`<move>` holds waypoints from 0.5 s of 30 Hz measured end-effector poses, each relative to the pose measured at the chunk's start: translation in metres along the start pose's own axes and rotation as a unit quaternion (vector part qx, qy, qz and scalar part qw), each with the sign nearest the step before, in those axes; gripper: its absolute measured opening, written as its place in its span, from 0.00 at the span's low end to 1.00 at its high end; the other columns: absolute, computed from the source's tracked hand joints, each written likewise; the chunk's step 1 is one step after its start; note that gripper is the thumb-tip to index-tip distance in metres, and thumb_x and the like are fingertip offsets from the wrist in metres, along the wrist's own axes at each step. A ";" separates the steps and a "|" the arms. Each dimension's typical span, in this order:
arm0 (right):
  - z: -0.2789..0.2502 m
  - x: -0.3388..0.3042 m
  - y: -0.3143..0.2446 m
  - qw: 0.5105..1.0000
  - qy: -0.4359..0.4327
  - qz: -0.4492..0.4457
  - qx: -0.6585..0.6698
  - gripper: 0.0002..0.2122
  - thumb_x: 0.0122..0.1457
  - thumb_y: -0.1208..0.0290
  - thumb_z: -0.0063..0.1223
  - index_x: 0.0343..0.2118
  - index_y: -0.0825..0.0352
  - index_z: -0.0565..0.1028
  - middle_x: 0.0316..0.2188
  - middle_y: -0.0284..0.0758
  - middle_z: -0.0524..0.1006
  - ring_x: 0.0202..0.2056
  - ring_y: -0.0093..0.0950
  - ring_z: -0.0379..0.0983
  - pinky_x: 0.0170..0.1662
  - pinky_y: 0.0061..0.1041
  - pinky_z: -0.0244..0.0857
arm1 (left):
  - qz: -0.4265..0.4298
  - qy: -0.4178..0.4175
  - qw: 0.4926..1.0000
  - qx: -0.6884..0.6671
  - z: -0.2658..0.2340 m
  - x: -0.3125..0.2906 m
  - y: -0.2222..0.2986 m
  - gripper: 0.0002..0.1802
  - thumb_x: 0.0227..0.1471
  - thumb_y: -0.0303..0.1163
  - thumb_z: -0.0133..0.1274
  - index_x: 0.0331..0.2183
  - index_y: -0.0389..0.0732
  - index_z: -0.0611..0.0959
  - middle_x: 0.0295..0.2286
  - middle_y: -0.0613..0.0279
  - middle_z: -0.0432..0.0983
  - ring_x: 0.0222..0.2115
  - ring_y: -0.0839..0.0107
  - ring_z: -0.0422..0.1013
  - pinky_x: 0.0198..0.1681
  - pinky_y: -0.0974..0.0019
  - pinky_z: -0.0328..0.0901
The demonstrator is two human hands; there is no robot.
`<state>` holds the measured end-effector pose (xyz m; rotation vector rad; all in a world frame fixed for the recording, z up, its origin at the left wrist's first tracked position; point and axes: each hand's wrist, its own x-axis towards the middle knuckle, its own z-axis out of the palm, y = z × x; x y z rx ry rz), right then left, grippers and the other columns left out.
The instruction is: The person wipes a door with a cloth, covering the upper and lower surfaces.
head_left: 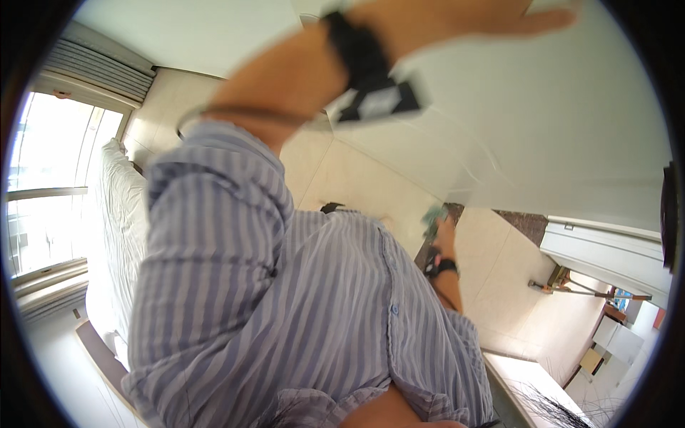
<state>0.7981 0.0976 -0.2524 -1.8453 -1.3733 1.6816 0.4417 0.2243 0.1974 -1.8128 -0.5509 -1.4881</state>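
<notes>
My left arm reaches across the top of the head view in a rolled striped sleeve, with a black strap and a small black-and-white device on the wrist. My left hand (pixel 510 23) is blurred and partly cut off by the upper edge. One digit sticks out straight, and the hand looks open, close to a large smooth white panel (pixel 556 135); whether it touches the panel I cannot tell. Lower down, my right hand (pixel 446 233) is closed on a greenish cloth (pixel 432 214), with another black strap on its wrist.
A bright window (pixel 50 164) is at the left, beside a white bed cover (pixel 118 235). Pale tiles form the floor (pixel 499 264), with a dark strip (pixel 524 225) by a white frame. Farther right, a long-handled tool (pixel 592 291) lies near a doorway.
</notes>
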 end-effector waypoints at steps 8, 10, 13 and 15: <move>-0.098 -0.039 0.349 0.830 -0.183 0.149 -0.505 0.17 0.56 0.58 0.42 0.36 0.66 0.78 0.38 0.44 0.77 0.41 0.40 0.73 0.42 0.37 0.65 | -0.578 -0.251 0.727 -0.274 -0.153 -0.055 0.129 0.11 0.53 0.27 0.50 0.40 0.37 0.78 0.39 0.61 0.75 0.40 0.72 0.71 0.44 0.68 0.64; -0.107 -0.033 0.312 0.818 -0.189 0.138 -0.526 0.18 0.56 0.58 0.42 0.36 0.67 0.78 0.37 0.44 0.77 0.40 0.41 0.73 0.42 0.37 0.65 | -0.539 -0.264 0.767 -0.229 -0.182 -0.041 0.128 0.11 0.54 0.25 0.48 0.40 0.34 0.77 0.39 0.58 0.74 0.40 0.70 0.70 0.45 0.68 0.64; -0.115 -0.015 0.208 0.839 -0.154 0.079 -0.516 0.18 0.56 0.57 0.43 0.35 0.68 0.77 0.36 0.45 0.77 0.39 0.41 0.74 0.40 0.37 0.64 | -0.461 -0.144 0.840 -0.248 -0.234 -0.025 0.129 0.31 0.57 0.48 0.40 0.50 0.30 0.67 0.44 0.45 0.70 0.44 0.51 0.69 0.49 0.50 0.62; -0.104 -0.035 0.165 0.871 -0.113 0.063 -0.474 0.19 0.55 0.57 0.43 0.35 0.69 0.77 0.34 0.46 0.77 0.38 0.41 0.74 0.40 0.37 0.64 | -0.403 -0.077 0.805 -0.430 -0.237 -0.057 0.110 0.42 0.56 0.56 0.38 0.59 0.33 0.50 0.52 0.43 0.62 0.48 0.46 0.66 0.54 0.44 0.57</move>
